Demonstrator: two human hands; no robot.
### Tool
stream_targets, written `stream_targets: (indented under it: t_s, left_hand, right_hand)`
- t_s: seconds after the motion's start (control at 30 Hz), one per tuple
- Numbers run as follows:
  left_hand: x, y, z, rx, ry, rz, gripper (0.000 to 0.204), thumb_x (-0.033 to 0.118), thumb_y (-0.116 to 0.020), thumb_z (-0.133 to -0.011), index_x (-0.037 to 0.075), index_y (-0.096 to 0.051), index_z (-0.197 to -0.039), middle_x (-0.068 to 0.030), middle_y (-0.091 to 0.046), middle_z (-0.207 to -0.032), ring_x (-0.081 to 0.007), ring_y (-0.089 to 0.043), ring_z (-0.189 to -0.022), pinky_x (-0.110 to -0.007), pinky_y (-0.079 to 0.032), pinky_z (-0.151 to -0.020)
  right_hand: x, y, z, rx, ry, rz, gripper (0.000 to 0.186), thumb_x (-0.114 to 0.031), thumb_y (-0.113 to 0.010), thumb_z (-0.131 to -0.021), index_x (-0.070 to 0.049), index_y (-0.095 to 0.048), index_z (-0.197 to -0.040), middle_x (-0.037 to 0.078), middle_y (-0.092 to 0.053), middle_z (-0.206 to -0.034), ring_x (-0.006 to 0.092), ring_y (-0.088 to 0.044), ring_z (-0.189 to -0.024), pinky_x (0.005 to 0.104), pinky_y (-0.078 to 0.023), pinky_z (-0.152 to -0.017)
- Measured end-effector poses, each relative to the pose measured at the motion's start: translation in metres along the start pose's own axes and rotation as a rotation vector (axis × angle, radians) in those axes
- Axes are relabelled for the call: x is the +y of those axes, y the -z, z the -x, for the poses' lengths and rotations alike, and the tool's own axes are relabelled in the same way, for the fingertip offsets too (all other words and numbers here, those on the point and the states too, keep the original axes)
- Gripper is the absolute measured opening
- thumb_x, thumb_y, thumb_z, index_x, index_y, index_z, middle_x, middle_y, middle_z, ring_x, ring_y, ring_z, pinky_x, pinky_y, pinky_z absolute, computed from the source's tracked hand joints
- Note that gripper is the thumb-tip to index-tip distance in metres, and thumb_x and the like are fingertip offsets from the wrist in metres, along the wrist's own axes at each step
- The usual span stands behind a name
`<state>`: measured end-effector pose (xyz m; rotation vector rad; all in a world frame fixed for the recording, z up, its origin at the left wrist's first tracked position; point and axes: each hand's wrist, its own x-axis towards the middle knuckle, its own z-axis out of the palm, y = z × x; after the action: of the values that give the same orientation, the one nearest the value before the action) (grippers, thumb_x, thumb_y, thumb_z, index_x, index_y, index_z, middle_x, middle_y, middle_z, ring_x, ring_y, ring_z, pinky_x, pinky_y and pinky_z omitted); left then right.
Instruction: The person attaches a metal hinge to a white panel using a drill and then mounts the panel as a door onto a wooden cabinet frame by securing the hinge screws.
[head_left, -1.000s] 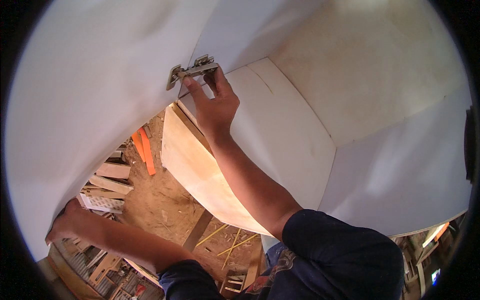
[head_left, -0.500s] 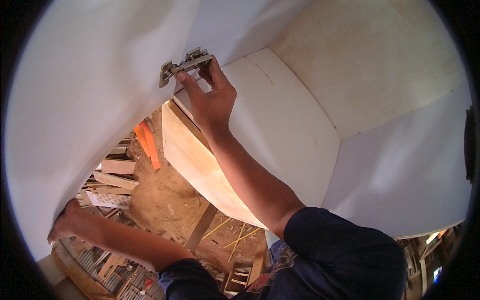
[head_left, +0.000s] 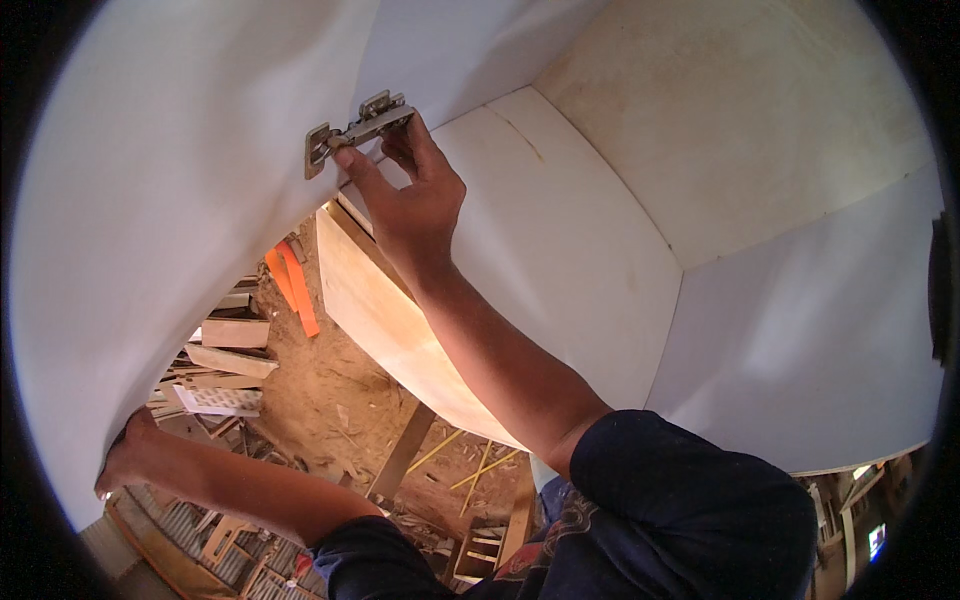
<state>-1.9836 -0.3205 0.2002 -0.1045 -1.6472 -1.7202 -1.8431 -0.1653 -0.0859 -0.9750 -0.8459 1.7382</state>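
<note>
A metal cabinet hinge (head_left: 360,128) spans the corner between the white cabinet door (head_left: 190,130) and the pale side panel (head_left: 450,60). Pinched around its near side is my right hand (head_left: 415,200), the thumb by the hinge's door end and a fingertip at its other end. At the lower left, my left hand (head_left: 130,455) grips the door's outer edge, its fingers partly hidden behind the edge. The door stands swung out to the left of the white-lined cabinet.
The cabinet's inner white panel (head_left: 560,230) and back board (head_left: 750,120) lie to the right. Below are a sandy floor (head_left: 330,400), stacked wood offcuts (head_left: 235,335), orange strips (head_left: 292,290) and a wooden frame (head_left: 485,550).
The whole view has shifted slightly, so the hinge and my right hand appear a little farther left. Both hands keep their holds on the hinge and the door.
</note>
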Motion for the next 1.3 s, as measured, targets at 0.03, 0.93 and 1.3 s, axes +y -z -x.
stream_targets:
  t_s: [0.03,0.93,1.3]
  left_hand:
    - [-0.003,0.004,-0.009,-0.015,0.004,0.032,0.096,0.087,-0.028,-0.098,0.016,-0.049,-0.16,-0.0158,-0.041,-0.17,-0.0468,-0.035,-0.157,-0.08,-0.031,-0.116]
    - [-0.016,0.015,-0.027,-0.089,-0.016,0.069,0.1,0.088,-0.017,-0.1,0.016,-0.04,-0.165,-0.016,-0.035,-0.173,-0.0481,-0.032,-0.158,-0.079,-0.03,-0.119]
    - [0.003,0.016,0.001,-0.146,-0.135,-0.036,0.105,0.089,-0.01,-0.098,0.013,-0.033,-0.167,-0.0249,-0.033,-0.169,-0.0473,-0.036,-0.156,-0.071,-0.035,-0.126]
  right_hand:
    - [-0.001,0.0,-0.001,0.001,0.0,0.0,0.06,-0.016,-0.09,-0.091,0.007,-0.065,-0.141,0.015,-0.077,-0.125,0.0209,-0.072,-0.117,0.0378,-0.055,-0.112]
    - [-0.004,0.005,-0.007,-0.061,0.028,0.027,0.057,-0.02,-0.088,-0.094,0.009,-0.067,-0.139,0.015,-0.077,-0.126,0.019,-0.07,-0.116,0.0376,-0.053,-0.11]
    - [-0.01,-0.009,0.004,-0.096,-0.003,0.164,0.079,-0.018,-0.083,-0.099,0.01,-0.042,-0.16,0.026,-0.067,-0.146,0.0288,-0.065,-0.137,0.0398,-0.049,-0.119]
